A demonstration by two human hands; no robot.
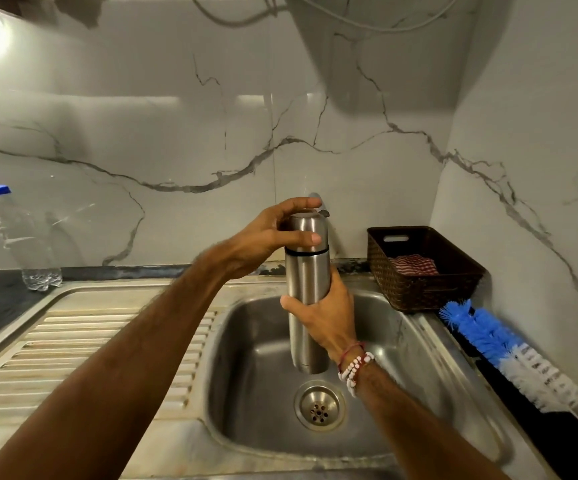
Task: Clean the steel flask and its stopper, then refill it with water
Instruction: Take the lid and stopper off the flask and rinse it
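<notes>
above the sink, flask upright, right grip around body, left grip around cap

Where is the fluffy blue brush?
The blue-and-white bottle brush lies on the counter at the right of the sink, just in front of the brown basket.
</notes>
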